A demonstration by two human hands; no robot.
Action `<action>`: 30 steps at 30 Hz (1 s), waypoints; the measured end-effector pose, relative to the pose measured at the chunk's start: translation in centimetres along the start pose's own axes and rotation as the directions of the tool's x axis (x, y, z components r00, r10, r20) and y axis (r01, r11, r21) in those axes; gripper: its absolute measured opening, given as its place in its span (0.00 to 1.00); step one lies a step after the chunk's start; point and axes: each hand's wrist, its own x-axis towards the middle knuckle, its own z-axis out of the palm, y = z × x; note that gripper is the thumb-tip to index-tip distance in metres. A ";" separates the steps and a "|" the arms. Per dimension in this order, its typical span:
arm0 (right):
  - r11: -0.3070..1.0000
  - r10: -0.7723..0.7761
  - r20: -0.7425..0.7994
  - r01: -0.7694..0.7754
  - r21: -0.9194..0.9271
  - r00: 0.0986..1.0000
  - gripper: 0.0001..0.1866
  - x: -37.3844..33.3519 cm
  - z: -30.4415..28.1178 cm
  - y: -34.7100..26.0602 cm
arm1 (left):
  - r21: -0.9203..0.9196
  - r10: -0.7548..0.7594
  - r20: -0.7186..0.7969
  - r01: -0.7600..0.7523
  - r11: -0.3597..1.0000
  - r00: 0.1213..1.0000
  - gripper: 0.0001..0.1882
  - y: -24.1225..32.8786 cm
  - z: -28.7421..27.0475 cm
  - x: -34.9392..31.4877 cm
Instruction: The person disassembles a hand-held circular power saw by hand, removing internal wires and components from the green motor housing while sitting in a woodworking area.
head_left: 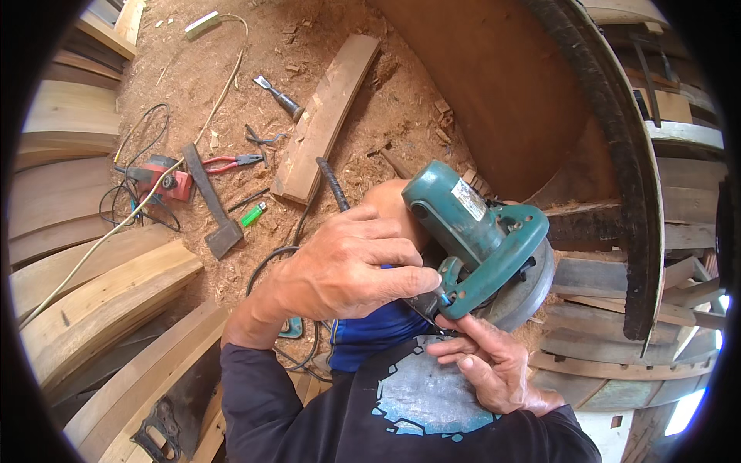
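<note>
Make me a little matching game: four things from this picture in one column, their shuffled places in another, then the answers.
Things
1. teal power tool with a looped handle
2. small bright green plastic lighter
3. dark-handled metal handsaw
4. small boxy red power tool

Places
A. lower left, among pale wooden boards
B. crossed by a thin cream cord
C. right by the person's left hand and right hand
D. beside a brown hand tool's blocky metal head

Pairs: 1-C, 2-D, 3-A, 4-B

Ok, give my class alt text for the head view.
A person's bare left hand and right hand are at a teal power tool; a brown wooden plank and red-handled metal pliers lie on wood shavings.
</note>
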 end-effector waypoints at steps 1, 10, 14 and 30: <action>1.000 0.004 0.000 -0.004 0.000 1.000 0.34 0.0 -0.2 0.1 | -0.003 -0.003 -0.001 0.003 1.000 1.000 0.12 0.1 0.1 0.0; 1.000 0.001 0.030 -0.001 0.005 1.000 0.33 0.2 -0.3 0.0 | 0.093 -0.001 0.110 -0.009 0.996 0.994 0.13 1.2 1.5 -0.2; 1.000 -0.027 0.007 0.027 -0.013 1.000 0.32 0.3 -0.2 0.0 | -0.012 -0.027 0.105 0.028 1.000 0.994 0.14 0.9 1.8 -0.4; 0.930 0.048 -0.182 -0.110 -0.350 0.982 0.18 0.6 1.0 -1.4 | -0.085 0.000 0.062 0.005 0.996 0.998 0.16 1.7 3.9 0.5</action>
